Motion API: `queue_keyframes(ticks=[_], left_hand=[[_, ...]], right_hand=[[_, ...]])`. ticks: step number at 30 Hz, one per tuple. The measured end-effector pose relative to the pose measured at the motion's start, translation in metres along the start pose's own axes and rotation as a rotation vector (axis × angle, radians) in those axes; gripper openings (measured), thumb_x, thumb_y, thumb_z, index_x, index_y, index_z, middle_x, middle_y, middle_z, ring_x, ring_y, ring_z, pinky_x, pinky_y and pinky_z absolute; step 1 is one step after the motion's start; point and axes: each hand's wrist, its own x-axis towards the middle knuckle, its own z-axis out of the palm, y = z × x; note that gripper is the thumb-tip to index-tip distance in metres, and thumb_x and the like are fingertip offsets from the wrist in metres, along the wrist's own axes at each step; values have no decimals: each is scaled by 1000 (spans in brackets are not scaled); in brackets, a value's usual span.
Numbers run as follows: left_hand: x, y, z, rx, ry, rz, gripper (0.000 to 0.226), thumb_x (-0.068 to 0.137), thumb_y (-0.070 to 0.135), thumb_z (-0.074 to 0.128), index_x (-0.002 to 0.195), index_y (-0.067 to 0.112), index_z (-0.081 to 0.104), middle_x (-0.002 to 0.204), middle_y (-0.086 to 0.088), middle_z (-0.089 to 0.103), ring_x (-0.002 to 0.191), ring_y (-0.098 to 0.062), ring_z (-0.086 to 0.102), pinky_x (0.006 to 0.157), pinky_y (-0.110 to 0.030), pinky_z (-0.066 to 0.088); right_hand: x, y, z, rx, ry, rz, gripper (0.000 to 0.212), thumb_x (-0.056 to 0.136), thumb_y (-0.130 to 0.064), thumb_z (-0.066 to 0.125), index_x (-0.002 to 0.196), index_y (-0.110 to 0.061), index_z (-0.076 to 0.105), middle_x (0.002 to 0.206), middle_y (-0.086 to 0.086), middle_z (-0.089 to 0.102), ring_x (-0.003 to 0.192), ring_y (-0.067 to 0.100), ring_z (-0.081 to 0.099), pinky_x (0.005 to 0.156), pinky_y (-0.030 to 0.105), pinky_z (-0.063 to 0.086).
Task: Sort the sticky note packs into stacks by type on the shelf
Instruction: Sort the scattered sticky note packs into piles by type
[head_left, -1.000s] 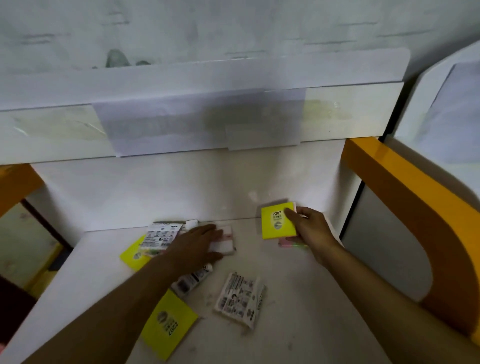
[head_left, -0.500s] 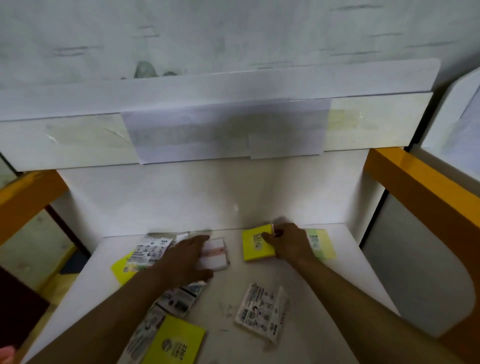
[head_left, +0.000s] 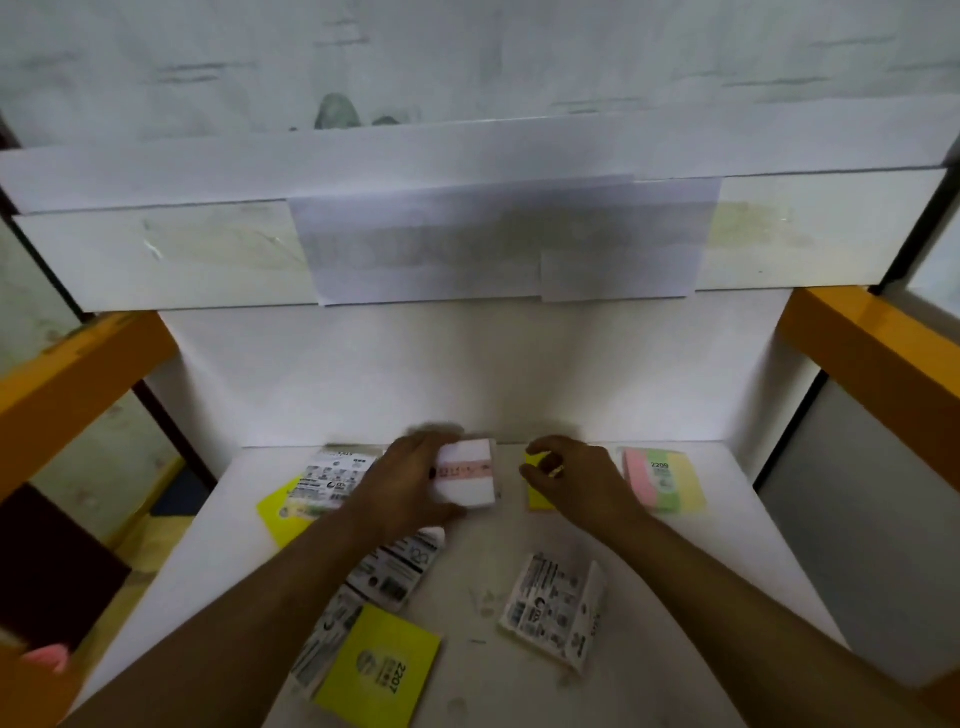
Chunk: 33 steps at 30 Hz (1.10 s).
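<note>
My left hand (head_left: 405, 483) grips a white pack with a pink band (head_left: 467, 475) at the back middle of the white shelf (head_left: 727, 545). My right hand (head_left: 571, 475) rests on a yellow pack (head_left: 537, 496), covering most of it. A pink, green and yellow striped pack (head_left: 662, 480) lies just right of that hand. Another yellow pack (head_left: 379, 667) sits near the front. White printed packs lie at the back left (head_left: 332, 475), under my left forearm (head_left: 400, 569) and at front centre (head_left: 556, 605). One more yellow pack (head_left: 283, 514) pokes out at the left.
An upper white shelf board (head_left: 467, 228) with taped paper overhangs the back. Orange frame beams run along the left (head_left: 78, 374) and right (head_left: 872, 353) sides. The shelf's back wall stands right behind the packs.
My right hand brought the yellow pack down from upright to flat on the shelf, left of the striped pack. My left hand shifted right and closed around the white banded pack.
</note>
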Motion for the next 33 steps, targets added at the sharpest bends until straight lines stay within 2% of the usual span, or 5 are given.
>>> queue_keyframes(ticks=[16, 19, 24, 28, 33], left_hand=[[7, 1, 9, 121, -199, -122, 71, 76, 41, 77, 138, 25, 46, 148, 4, 43, 135, -18, 40, 103, -23, 32], [6, 6, 4, 68, -203, -68, 65, 82, 37, 72, 139, 19, 46, 149, 3, 39, 144, -20, 26, 118, -30, 18], [-22, 22, -11, -68, 120, 23, 44, 85, 37, 61, 125, 20, 58, 130, 0, 59, 118, -16, 54, 102, -30, 41], [-49, 61, -9, -251, 95, -49, 38, 89, 18, 66, 124, 28, 56, 120, 10, 58, 107, -2, 54, 86, -2, 36], [-78, 95, -1, -191, -169, 47, 55, 74, 64, 65, 125, 51, 47, 129, 33, 46, 119, 17, 41, 97, -7, 33]], right_hand=[[-53, 0, -16, -142, -111, -82, 28, 88, -35, 63, 114, -25, 66, 101, -7, 71, 85, 9, 65, 84, 27, 53], [-83, 8, -28, -182, -229, -123, 46, 81, -55, 64, 122, -35, 59, 121, -12, 61, 102, 5, 57, 90, 24, 48], [-113, 19, -29, -421, -525, -249, 103, 57, -75, 69, 144, -40, 28, 153, -15, 22, 138, 12, 24, 115, 32, 26], [-109, 22, -23, -342, -414, -277, 73, 68, -55, 73, 134, -36, 48, 146, -11, 35, 126, 13, 37, 108, 25, 35], [-100, 11, -36, 108, -254, -84, 41, 74, -45, 75, 111, -29, 70, 108, -12, 66, 93, 1, 60, 86, 26, 52]])
